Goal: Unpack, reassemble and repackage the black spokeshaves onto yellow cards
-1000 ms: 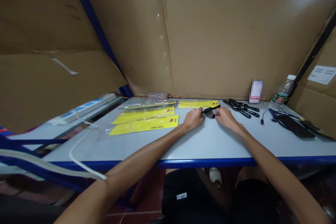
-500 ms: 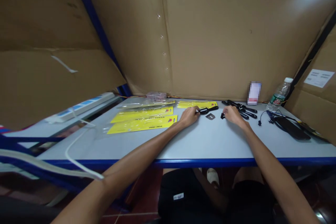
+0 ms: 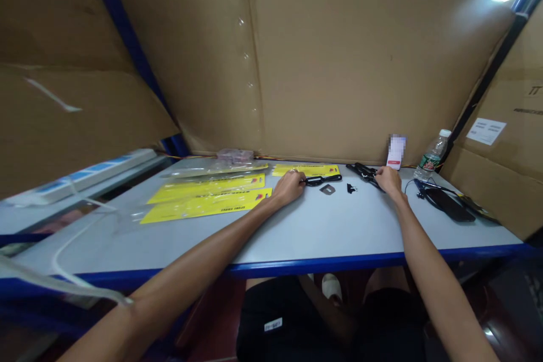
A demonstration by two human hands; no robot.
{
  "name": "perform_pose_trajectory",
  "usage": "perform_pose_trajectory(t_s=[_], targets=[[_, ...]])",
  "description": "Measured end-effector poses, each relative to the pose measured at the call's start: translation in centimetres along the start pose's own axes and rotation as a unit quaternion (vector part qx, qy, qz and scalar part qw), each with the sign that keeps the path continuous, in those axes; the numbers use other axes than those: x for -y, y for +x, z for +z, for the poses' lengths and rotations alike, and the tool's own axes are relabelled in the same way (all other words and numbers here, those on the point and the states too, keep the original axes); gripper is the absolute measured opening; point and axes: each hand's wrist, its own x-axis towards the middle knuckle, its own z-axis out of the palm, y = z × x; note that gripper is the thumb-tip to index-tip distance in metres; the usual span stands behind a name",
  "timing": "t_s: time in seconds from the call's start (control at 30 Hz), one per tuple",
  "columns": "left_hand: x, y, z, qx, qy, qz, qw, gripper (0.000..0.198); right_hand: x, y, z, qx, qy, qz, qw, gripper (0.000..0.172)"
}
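Observation:
My left hand [image 3: 291,186] is closed on one end of a black slotted handle [image 3: 324,180], which lies low over the table and points right. Just below that handle lies a flat grey metal plate [image 3: 327,189] with a cut-out. To its right is a small black plastic piece [image 3: 352,188], apart from both hands. My right hand [image 3: 388,181] is closed at a pile of black handles [image 3: 363,172], its fingers pinching at the right end of the pile. The fingertips partly cover what they grip.
Yellow printed cards [image 3: 203,206] in clear packs lie left of my hands, with another yellow card [image 3: 305,170] behind. A phone [image 3: 396,153], a plastic bottle [image 3: 430,157] and a dark flat object with cables [image 3: 449,203] are on the right. Cardboard walls [image 3: 322,68] surround the table.
My right hand has let go of the small black piece, now lying on the table, and moved right to the pile of handles. My left hand keeps its handle. The camera view has shifted.

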Motion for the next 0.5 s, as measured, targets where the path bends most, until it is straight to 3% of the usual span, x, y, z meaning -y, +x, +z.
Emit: perform_pose_trajectory(t_s=[0.5], targets=[[0.27, 0.16, 0.89, -0.015, -0.002, 0.049, 0.999, 0.029, 0.67, -0.35, 0.84, 0.073, -0.035, 0.033, 0.996, 0.036]])
